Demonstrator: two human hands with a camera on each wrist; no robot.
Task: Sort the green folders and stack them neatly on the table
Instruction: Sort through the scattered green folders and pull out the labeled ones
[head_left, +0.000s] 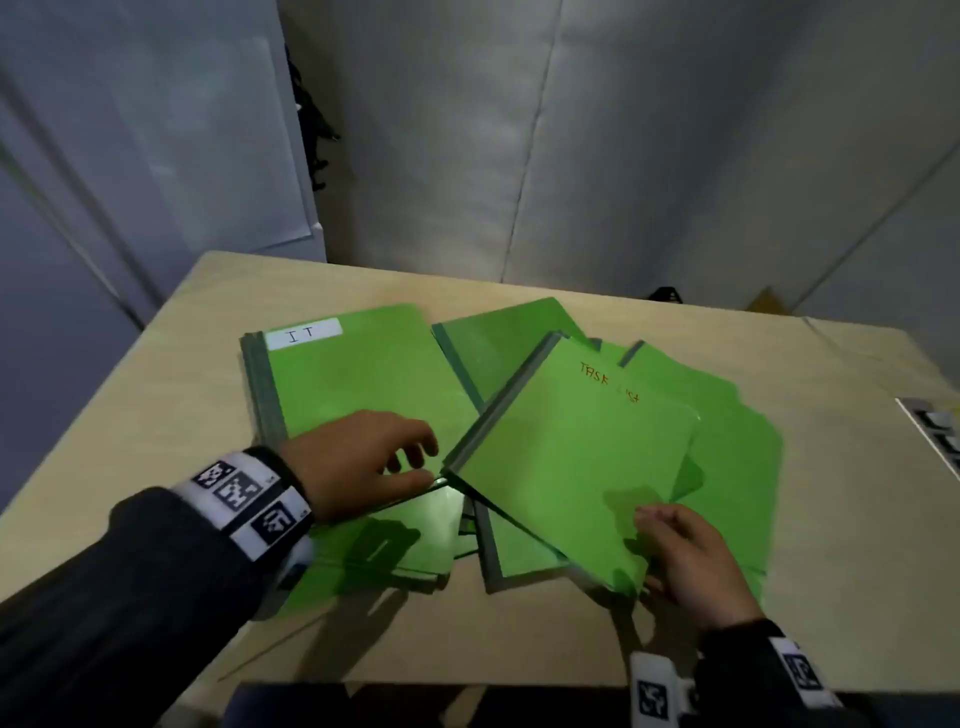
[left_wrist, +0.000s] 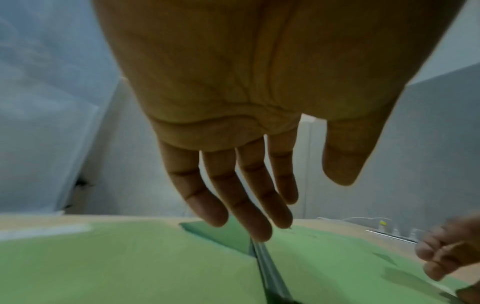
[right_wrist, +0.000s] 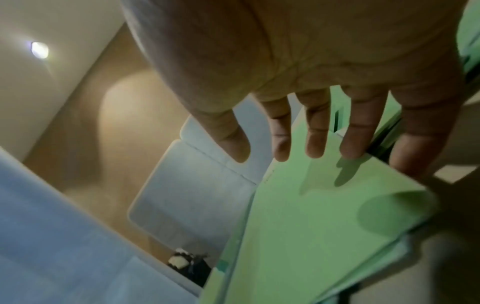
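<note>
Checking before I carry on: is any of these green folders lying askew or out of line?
Yes. The folder with red writing lies diagonally across the fanned pile, right hand at its near corner. Only the IT folder lies square to the table.

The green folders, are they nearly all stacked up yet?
Not yet. One pile under the IT folder looks tidy. The right hand grips the tilted folder with red writing; the left hand reaches toward its spine. Several folders remain fanned across the table.
</note>
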